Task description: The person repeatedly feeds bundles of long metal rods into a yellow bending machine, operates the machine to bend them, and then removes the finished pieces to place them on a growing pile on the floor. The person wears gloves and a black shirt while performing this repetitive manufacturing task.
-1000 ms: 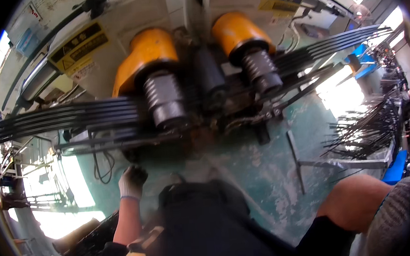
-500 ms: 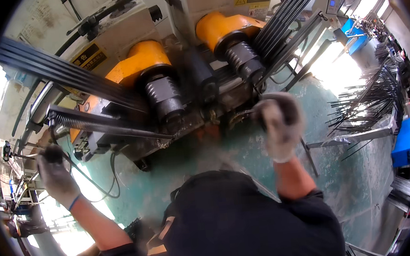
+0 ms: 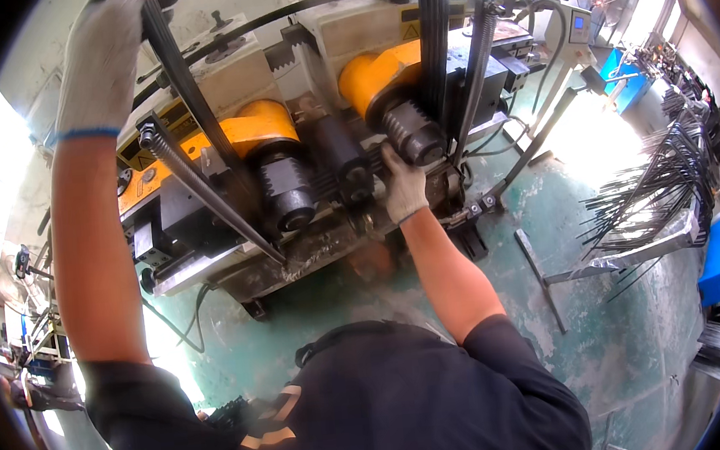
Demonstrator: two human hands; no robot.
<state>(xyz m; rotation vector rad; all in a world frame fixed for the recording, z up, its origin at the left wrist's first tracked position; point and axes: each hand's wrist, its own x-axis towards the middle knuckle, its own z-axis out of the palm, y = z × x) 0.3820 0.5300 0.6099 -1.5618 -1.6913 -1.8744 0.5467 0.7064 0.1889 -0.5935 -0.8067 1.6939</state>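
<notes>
Green, worn floor (image 3: 614, 340) spreads beneath a large machine (image 3: 234, 74), whose pale panels and dark base fill the upper middle. Off its right-hand corner, a tangled heap of thin dark rods (image 3: 641, 194) lies by a metal rail, with a blue box (image 3: 716, 260) near it.

Across the machine runs the stack of black bars (image 3: 434, 41), bent up at both ends. Half a second ago its two sides leaned outward; now both stand far steeper, the right one almost upright. Its middle sits low near the machine's front edge, largely hidden behind the rollers.

Two orange housings (image 3: 263, 123) carry ridged rollers (image 3: 288, 188), and a smooth dark cylinder (image 3: 345, 158) stands between them — all three crowding the bars' middle. A coiled spring (image 3: 201, 191) slants beside the left side of the stack.

The left hand (image 3: 106, 59), gloved, has risen from low beside the machine's left end to the top of the view, wrapped round the upper left bars; its forearm blocks what lies behind. The right hand (image 3: 406, 187), also gloved, has moved inward from the front edge and now reaches between the middle cylinder and right roller — whether it grips anything, I cannot tell.
</notes>
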